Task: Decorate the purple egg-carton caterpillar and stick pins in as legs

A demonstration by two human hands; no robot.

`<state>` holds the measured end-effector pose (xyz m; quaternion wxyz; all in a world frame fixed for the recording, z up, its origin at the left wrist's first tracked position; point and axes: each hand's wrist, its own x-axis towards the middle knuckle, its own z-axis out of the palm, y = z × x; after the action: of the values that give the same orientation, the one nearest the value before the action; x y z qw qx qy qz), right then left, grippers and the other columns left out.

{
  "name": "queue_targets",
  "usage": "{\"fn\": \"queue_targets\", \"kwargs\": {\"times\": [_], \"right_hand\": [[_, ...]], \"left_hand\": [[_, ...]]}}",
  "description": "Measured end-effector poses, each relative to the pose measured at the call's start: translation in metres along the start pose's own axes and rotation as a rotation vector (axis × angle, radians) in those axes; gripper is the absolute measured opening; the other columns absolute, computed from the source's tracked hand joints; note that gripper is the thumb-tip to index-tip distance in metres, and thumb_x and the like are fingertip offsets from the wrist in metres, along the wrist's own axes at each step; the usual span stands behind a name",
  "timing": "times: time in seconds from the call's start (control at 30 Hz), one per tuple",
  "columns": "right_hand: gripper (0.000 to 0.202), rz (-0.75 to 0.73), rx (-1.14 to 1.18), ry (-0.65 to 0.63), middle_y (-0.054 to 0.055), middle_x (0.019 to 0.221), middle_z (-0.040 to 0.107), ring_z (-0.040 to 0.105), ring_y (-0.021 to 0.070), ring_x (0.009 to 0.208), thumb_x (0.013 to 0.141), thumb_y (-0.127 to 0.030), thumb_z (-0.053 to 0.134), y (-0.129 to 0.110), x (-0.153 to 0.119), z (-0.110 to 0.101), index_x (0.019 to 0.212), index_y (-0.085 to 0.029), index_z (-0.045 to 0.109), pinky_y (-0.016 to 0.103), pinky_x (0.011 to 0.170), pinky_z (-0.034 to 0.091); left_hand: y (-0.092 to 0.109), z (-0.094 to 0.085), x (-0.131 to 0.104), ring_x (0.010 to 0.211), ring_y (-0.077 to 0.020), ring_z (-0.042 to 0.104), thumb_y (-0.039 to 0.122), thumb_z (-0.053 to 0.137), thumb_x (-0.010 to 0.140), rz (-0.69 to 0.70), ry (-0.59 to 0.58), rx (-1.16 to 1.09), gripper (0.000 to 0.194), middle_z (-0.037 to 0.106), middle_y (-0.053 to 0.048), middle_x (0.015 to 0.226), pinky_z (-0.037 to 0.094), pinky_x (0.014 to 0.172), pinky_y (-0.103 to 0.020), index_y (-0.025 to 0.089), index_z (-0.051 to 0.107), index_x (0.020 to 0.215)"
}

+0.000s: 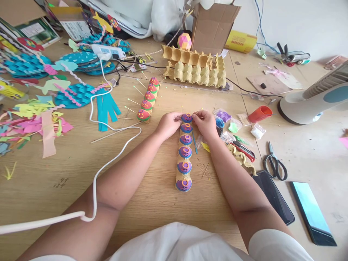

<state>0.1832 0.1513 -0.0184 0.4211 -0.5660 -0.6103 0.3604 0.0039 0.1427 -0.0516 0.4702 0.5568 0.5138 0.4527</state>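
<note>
A strip of egg carton (177, 159) lies lengthwise before me, its several humps topped with purple and blue clay faces (185, 152) with orange rings. At its far end my left hand (170, 125) is closed, fingertips gripping the left side of the last hump. A thin yellow-tipped stick rises beside those fingers. My right hand (206, 124) pinches a toothpick (200, 110) against the same hump's right side; its inner end is hidden by my fingers. Loose toothpicks (204, 170) and a blue clay tool (195, 143) lie right of the strip.
A red-and-green egg-carton caterpillar (146, 105) with toothpicks stands at the left. Egg cartons (198, 70) lie behind. At the right are a utility knife (244, 150), scissors (274, 163), phones (312, 214) and an orange cup (259, 114). A white cable (95, 181) crosses my left forearm.
</note>
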Motion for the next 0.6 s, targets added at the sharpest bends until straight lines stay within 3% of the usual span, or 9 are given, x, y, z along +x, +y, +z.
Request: {"fn": "queue_targets", "kwargs": {"times": [0.3,0.6], "right_hand": [[0.019,0.053,0.104,-0.005,0.0,0.076,0.069,0.066,0.0185,0.074,0.076,-0.035,0.064,0.0037,0.0017,0.0,0.087,-0.02,0.068,0.033,0.073,0.055],[0.027,0.137,0.17,0.025,0.0,0.088,0.065,0.068,0.0184,0.079,0.064,-0.017,0.054,0.0002,0.0014,-0.0007,0.09,-0.022,0.062,0.034,0.079,0.055]], "left_hand": [[0.0012,0.0001,-0.0009,0.098,-0.0209,0.075,0.011,0.066,0.081,-0.011,0.004,-0.028,0.035,0.081,-0.006,0.106,0.058,0.095,-0.034,0.019,0.078,0.113],[0.0023,-0.003,-0.001,0.092,-0.0203,0.071,0.012,0.069,0.076,-0.044,0.11,0.008,0.041,0.079,-0.008,0.1,0.057,0.09,-0.033,0.017,0.075,0.117]]}}
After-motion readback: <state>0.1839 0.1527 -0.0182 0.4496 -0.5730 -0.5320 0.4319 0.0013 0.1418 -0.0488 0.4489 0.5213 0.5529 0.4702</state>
